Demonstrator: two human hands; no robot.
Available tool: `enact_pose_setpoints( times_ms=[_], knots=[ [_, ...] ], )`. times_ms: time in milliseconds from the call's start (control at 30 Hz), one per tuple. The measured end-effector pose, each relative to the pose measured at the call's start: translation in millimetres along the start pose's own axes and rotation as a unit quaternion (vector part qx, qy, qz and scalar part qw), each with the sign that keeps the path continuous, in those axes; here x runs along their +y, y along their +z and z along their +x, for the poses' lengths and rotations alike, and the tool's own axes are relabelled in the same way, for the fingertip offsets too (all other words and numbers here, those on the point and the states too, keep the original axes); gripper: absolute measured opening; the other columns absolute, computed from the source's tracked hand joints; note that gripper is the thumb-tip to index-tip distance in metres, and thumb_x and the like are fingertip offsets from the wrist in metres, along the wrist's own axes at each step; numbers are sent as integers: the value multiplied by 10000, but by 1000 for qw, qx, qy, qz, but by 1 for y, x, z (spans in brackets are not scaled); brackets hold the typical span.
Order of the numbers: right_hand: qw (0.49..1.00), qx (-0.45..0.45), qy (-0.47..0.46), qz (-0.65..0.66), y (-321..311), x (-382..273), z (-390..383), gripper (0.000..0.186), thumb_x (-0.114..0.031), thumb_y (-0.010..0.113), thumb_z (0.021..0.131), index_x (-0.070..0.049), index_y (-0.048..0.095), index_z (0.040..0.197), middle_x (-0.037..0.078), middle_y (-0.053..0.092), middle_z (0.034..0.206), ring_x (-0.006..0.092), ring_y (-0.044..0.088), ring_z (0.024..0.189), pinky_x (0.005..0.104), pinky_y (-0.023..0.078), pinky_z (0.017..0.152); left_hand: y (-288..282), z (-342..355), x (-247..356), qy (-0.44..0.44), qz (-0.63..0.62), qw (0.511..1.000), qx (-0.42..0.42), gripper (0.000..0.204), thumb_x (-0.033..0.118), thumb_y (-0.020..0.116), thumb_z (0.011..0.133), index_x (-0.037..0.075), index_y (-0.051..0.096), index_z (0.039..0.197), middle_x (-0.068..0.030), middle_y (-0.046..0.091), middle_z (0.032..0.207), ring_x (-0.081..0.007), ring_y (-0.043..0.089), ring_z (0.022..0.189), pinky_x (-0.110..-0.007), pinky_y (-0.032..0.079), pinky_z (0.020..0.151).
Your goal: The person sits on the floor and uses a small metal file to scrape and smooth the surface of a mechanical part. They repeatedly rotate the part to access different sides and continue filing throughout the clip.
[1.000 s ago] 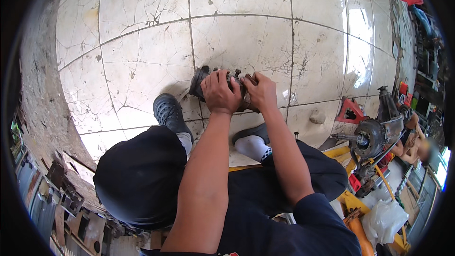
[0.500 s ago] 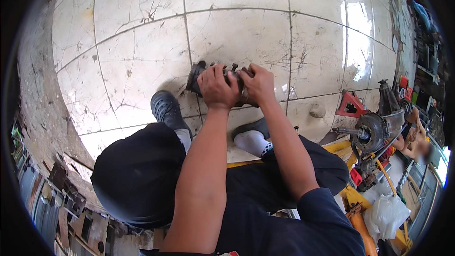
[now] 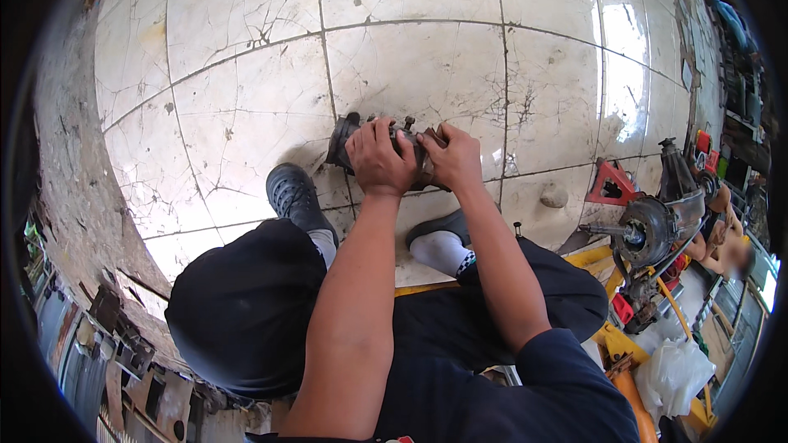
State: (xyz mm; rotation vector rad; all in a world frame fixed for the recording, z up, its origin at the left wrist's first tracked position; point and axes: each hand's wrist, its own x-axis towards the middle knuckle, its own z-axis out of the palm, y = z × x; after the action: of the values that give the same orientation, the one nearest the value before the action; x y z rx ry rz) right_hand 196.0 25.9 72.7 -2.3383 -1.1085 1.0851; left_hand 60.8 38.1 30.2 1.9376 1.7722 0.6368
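A dark, grimy metal part [image 3: 343, 139] with a broad left end and a short upright bolt sits low in front of me, between my shoes, over cracked white floor tiles [image 3: 410, 66]. My left hand [image 3: 379, 157] is curled over its middle from above, fingers bent across the top. My right hand [image 3: 451, 156] grips the right end with thumb and bent fingers, close beside the left. The underside of the part and whatever it rests on are hidden by my hands.
At right stand a red stand [image 3: 611, 184], a greasy axle assembly [image 3: 644, 230], a yellow frame [image 3: 589, 257] and a white plastic bag [image 3: 669, 373]. Another person [image 3: 722, 250] is behind the axle. A round stone-like lump [image 3: 553, 195] lies nearby. Scrap metal [image 3: 123, 361] piles at lower left.
The whole view shifts slightly up, then back down. Both hands keep their grip on the metal part, with no clear movement along it.
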Motion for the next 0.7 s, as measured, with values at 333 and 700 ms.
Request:
enact_pose_setpoints(
  times_ms=[333, 700],
  knots=[
    [999, -12, -33, -38, -4, -2, 5, 370, -313, 785, 862, 12, 634, 770, 241, 651, 732, 443, 658, 712, 470, 525, 648, 1, 4, 0, 8, 0, 1000, 6, 298, 259, 611, 880, 72, 643, 1110, -155, 648, 1078, -359, 609, 1056, -493, 421, 988],
    [999, 5, -43, -29, 10, 3, 15, 375, -320, 765, 883, 15, 634, 775, 253, 648, 739, 464, 652, 736, 487, 512, 658, 3, 0, -2, 5, -2, 1000, 2, 302, 271, 592, 888, 89, 654, 1121, -149, 648, 1063, -365, 612, 1056, -492, 421, 988]
  ],
)
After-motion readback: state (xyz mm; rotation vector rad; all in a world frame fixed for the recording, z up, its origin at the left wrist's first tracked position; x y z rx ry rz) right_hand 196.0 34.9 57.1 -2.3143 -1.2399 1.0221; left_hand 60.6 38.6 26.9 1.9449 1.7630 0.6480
